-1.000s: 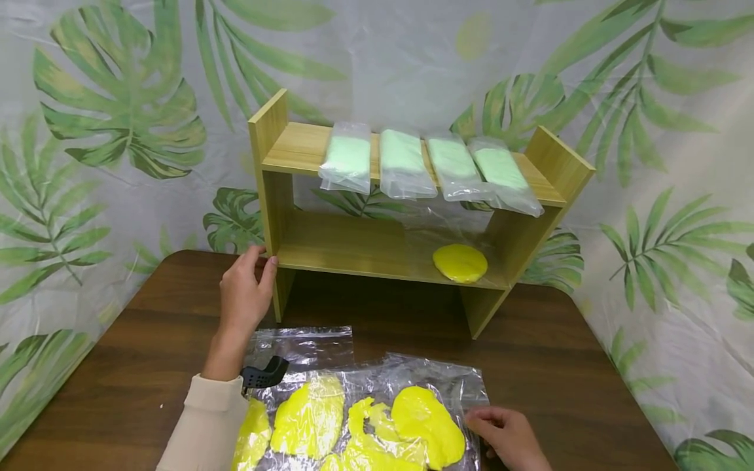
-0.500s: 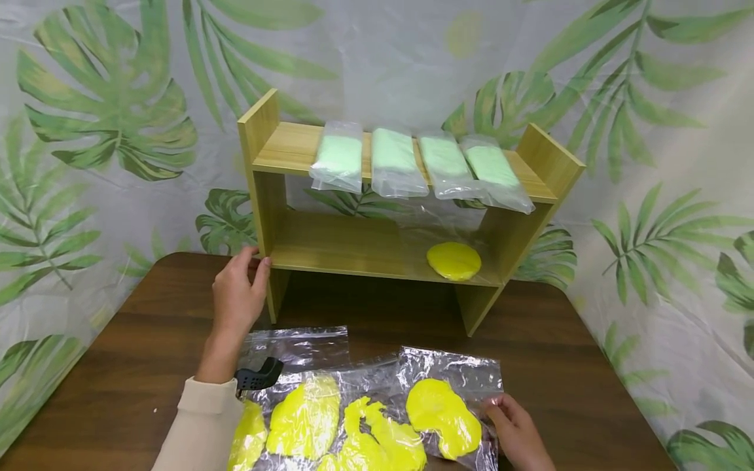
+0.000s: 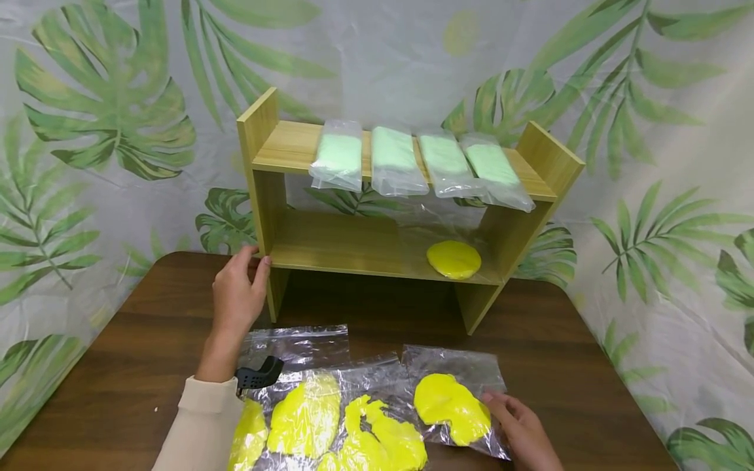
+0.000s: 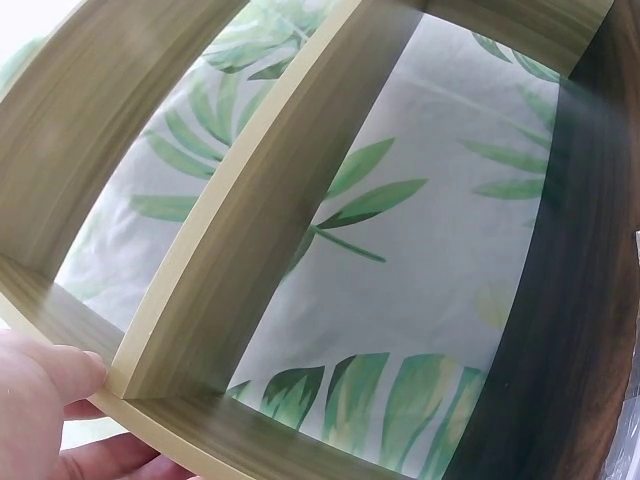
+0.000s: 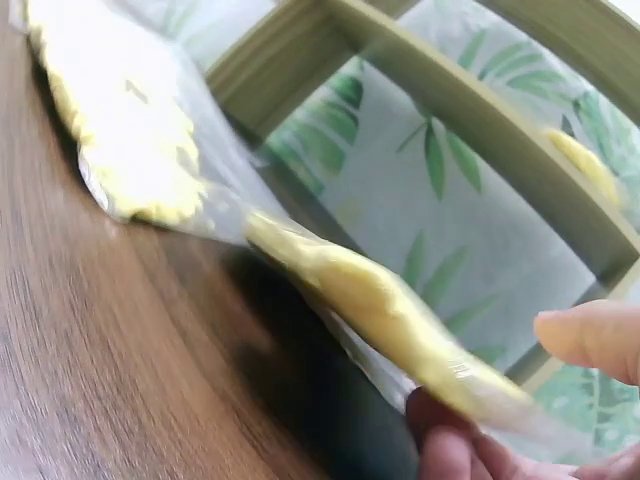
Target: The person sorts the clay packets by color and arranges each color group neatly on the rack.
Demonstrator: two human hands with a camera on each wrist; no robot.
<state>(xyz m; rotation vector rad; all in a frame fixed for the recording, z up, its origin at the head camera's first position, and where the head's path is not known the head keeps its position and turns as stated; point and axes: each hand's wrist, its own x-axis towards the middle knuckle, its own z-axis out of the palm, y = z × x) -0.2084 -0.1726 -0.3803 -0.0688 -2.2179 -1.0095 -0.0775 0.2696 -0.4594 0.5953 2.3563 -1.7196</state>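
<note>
My left hand (image 3: 238,288) grips the left side panel of a wooden shelf (image 3: 330,242); in the left wrist view the thumb (image 4: 65,370) lies at the panel's front edge and the fingers are behind it. My right hand (image 3: 521,428) holds the right edge of a clear plastic bag (image 3: 448,360) with a flattened, soft yellow lump (image 3: 450,405) inside. In the right wrist view its fingers (image 5: 450,450) curl under this raised bag, while the thumb (image 5: 590,335) stands above it. Several similar bagged yellow lumps (image 3: 306,412) lie to the left.
Pale green bagged packets (image 3: 394,154) lie in a row on the top shelf, hanging over its front edge. A bagged round yellow lump (image 3: 453,260) sits at the middle shelf's right. The brown table (image 3: 577,366) extends around, with a leaf-patterned cloth (image 3: 389,59) behind.
My right hand has drawn the bag with its yellow lump to the right, away from the neighbouring bags. My left hand stays on the shelf panel. The view has shifted slightly.
</note>
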